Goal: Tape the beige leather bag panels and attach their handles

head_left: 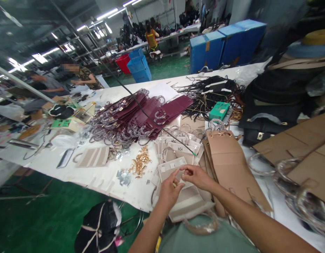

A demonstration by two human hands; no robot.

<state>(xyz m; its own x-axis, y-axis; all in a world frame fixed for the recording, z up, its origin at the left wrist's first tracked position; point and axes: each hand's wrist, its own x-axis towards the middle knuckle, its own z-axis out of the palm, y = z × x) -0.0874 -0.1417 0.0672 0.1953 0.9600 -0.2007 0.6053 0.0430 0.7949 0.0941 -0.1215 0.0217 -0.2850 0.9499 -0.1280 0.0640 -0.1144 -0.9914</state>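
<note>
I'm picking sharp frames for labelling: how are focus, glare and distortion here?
Head view: the left hand and right hand over the beige panel are fairly sharp; the ceiling strip lights blow out white; wide-angle distortion bows the edge of the white table and smears the corners; the light is even, shadows faint.

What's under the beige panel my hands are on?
More beige panels are stacked beneath the top panel, edges showing. The stack hides the white table there, and what lies between layers.
</note>
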